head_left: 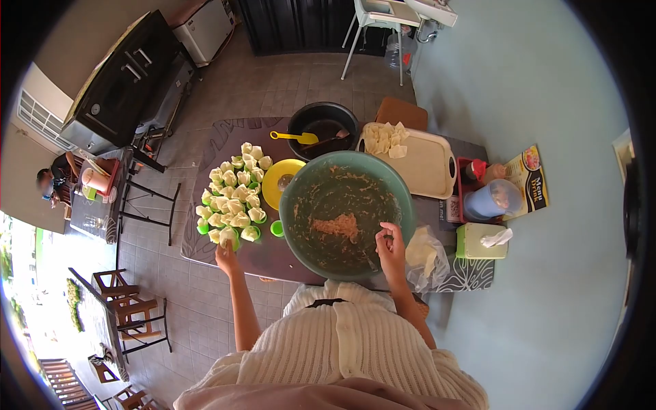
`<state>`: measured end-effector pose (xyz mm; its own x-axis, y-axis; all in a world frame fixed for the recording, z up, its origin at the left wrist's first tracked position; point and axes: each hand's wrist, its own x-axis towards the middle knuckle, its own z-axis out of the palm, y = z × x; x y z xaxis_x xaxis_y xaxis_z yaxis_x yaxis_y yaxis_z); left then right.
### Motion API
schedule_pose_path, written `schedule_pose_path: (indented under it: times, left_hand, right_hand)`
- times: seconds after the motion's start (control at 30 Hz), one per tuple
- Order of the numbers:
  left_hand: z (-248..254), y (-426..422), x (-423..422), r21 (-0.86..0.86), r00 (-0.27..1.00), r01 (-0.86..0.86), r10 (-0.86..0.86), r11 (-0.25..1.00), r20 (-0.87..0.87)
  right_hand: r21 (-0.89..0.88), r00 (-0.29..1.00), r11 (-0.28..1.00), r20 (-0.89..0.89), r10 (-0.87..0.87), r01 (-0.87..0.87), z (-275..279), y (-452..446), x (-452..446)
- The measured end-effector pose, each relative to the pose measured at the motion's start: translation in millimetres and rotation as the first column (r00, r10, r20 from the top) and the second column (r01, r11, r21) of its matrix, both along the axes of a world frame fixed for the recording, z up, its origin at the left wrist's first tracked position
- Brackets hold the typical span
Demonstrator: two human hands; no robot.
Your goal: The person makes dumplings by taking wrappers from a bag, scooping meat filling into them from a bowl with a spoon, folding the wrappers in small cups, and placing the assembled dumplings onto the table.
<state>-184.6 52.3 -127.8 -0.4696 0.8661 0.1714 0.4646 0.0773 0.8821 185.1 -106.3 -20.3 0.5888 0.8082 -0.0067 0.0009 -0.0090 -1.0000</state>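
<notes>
Dark patterned table [272, 261] carries everything at hand. Largest on it: a teal bowl [393, 188] at the middle of the near edge, a pinkish minced mixture [339, 225] on its floor, smears up the wall. Next, a pale tray [424, 167] toward the far right corner, loose wrapper sheets [384, 139] piled at its far left corner. A cluster of wrapper-lined cups [232, 198] runs along the table's left edge down to the near left corner. Black basin [311, 121] at the far edge; yellow dish [272, 184] between cluster and bowl. Left hand [227, 256] at the near left corner, fingers apparently closed on one lined cup [231, 237] at the cluster's near end. Right hand [391, 251] at the bowl's near right rim, fingers half curled; cannot tell whether it grips anything. Smallest noted: a lone green cup [277, 228], just left of the bowl. Step in hand, as judged: handling the lined cups singly, mixture within right-hand reach. Next move seems to call for a light left grip, the cup kept upright and its neighbours unjostled.
</notes>
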Motion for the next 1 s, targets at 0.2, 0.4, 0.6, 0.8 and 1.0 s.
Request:
schedule_pose_path:
  times: [0.2, 0.4, 0.6, 0.8, 1.0]
  left_hand:
    - [-37.1, -11.5, -10.5, -0.197, 0.974, -0.124, 0.081, 0.973, -0.213]
    - [-84.5, 0.2, -16.8, -0.222, 0.984, -0.110, 0.074, 0.969, -0.163]
    - [-74.9, -6.2, -11.6, -0.145, 0.985, -0.161, 0.151, 0.976, -0.079]
    - [-22.7, -20.5, 6.0, 0.048, 0.961, -0.219, 0.224, 0.975, -0.162]
    - [2.7, -3.0, 47.8, -0.043, 0.938, 0.259, -0.262, 0.965, -0.227]
  right_hand:
    - [-0.019, 1.000, 1.000, 0.004, 0.000, 0.000, -6.2, 0.3, 5.3]
    - [-0.011, 1.000, 1.000, 0.028, -0.004, 0.004, -9.0, -0.5, 7.1]
    - [0.007, 0.991, 0.993, 0.064, -0.115, 0.114, 12.8, -14.7, 29.1]
    - [-0.014, 0.736, 0.783, 0.350, -0.579, 0.622, -49.2, -90.3, 123.1]
    - [-0.683, 0.729, 0.542, 0.662, 0.174, 0.490, -110.9, -195.2, 166.3]
